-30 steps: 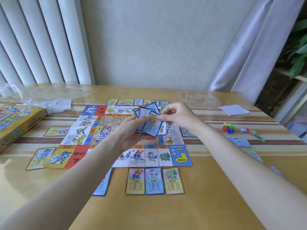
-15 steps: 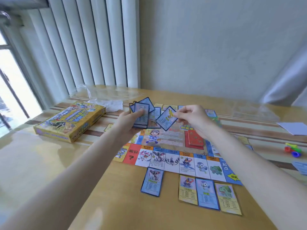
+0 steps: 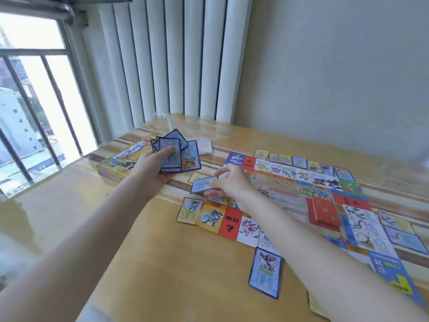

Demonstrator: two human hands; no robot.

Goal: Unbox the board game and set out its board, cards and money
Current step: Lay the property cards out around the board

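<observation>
Left hand (image 3: 151, 168) grips fanned cards (image 3: 175, 154) as stock; right hand (image 3: 229, 183) fingers pinch one card (image 3: 204, 184), apparently for placement beside the board (image 3: 292, 196) edge at 9 o'clock.

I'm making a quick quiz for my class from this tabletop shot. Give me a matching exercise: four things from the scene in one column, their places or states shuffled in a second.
Things:
1. fan of blue cards
2. single blue card
3. red card stack
4. yellow game box

Places:
A. lying on the middle of the board
B. pinched in the right hand
C. on the table behind the left hand
D. held in the left hand

Pairs: 1-D, 2-B, 3-A, 4-C
</observation>
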